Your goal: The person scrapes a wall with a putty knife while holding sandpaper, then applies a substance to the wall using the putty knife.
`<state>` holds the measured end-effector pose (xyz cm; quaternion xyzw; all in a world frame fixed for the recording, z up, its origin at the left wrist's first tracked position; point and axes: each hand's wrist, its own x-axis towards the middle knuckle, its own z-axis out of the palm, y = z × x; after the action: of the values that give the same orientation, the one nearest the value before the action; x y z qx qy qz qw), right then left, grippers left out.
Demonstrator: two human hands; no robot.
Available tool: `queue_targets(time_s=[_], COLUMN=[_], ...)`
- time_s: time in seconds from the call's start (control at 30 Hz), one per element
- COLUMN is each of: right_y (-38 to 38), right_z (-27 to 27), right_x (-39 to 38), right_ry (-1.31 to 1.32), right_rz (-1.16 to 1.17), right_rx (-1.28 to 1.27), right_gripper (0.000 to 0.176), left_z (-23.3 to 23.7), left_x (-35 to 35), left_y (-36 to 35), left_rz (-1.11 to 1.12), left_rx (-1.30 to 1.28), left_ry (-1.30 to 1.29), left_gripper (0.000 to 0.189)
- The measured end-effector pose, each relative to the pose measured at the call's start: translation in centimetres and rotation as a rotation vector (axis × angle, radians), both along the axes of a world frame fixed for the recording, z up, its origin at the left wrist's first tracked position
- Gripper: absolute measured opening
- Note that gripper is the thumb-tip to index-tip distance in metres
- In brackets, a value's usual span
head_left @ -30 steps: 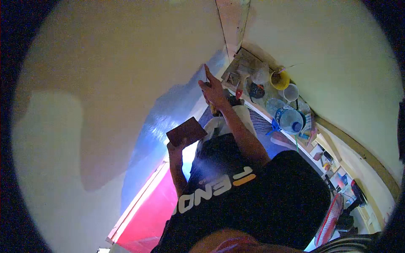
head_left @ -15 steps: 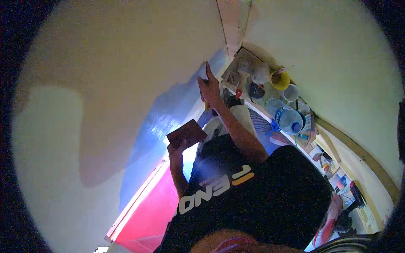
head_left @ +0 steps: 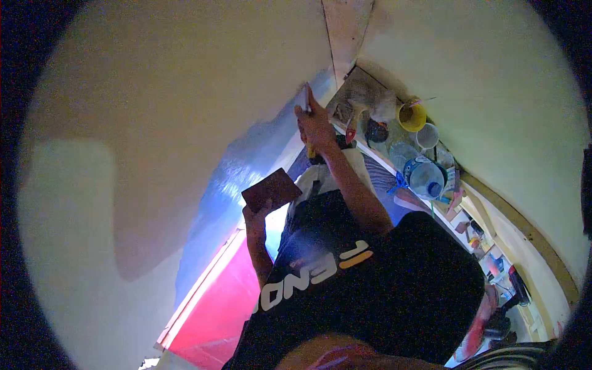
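My right hand (head_left: 316, 125) is stretched forward and grips a thin flat putty blade (head_left: 304, 98), whose edge lies against the cream wall (head_left: 185, 92) at the upper end of a shiny wet bluish patch (head_left: 237, 166). Lower and nearer my body, my left hand (head_left: 254, 216) holds a dark reddish-brown flat board (head_left: 271, 189) from underneath, next to that wet patch. My black shirt with white and orange lettering (head_left: 314, 271) fills the lower middle of the view.
Right of my right hand, a cluttered ledge (head_left: 394, 148) holds a yellow bucket (head_left: 411, 116), a white cup (head_left: 426, 135), a blue-capped plastic jug (head_left: 427, 176) and small tools. A red surface (head_left: 216, 308) lies below the wall. More clutter runs along the far right.
My right hand has slid the blade slightly up and to the right along the wall. The left hand with the board has stayed almost in place.
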<state>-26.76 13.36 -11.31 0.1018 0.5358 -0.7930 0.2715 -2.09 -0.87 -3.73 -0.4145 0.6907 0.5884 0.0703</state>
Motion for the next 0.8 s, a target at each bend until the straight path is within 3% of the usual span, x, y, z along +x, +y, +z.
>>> queue_targets(time_s=[0.13, 0.2, 0.27, 0.33, 0.43, 0.63, 0.67, 0.8], right_y=[0.3, -0.5, -0.4, -0.1, 0.7, -0.7, -0.5, -0.2], right_z=[1.4, -8.2, -8.5, 2.1, 1.4, 2.8, 2.9, 2.6], right_x=[0.0, -1.7, -1.1, -0.6, -0.9, 0.8, 0.7, 1.2], right_ry=[-0.031, 0.584, 0.55, -0.104, 0.068, -0.074, 0.044, 0.107], right_rz=[0.016, 0.035, 0.031, -0.013, 0.056, 0.024, 0.043, 0.048], right_rx=[-0.038, 0.202, 0.201, -0.05, 0.075, 0.006, 0.092, 0.12], right_gripper=[0.069, 0.07, 0.07, 0.07, 0.069, 0.071, 0.072, 0.073], left_z=[0.1, -0.4, -1.2, -0.3, 0.3, 0.0, 0.4, 0.3], left_x=[-0.6, -0.3, 0.4, -0.8, -1.2, -1.6, -1.8, -1.3], left_y=[0.0, 0.0, -0.3, 0.3, 0.8, 0.8, 1.0, 1.1], left_rz=[0.019, 0.04, 0.043, 0.042, 0.028, -0.031, -0.04, -0.055], left_rx=[-0.021, 0.033, 0.093, 0.013, -0.027, 0.025, 0.005, -0.073], left_ry=[-0.039, 0.029, 0.119, 0.033, 0.0, 0.032, 0.024, -0.048], left_gripper=[0.037, 0.037, 0.037, 0.035, 0.033, 0.034, 0.034, 0.036])
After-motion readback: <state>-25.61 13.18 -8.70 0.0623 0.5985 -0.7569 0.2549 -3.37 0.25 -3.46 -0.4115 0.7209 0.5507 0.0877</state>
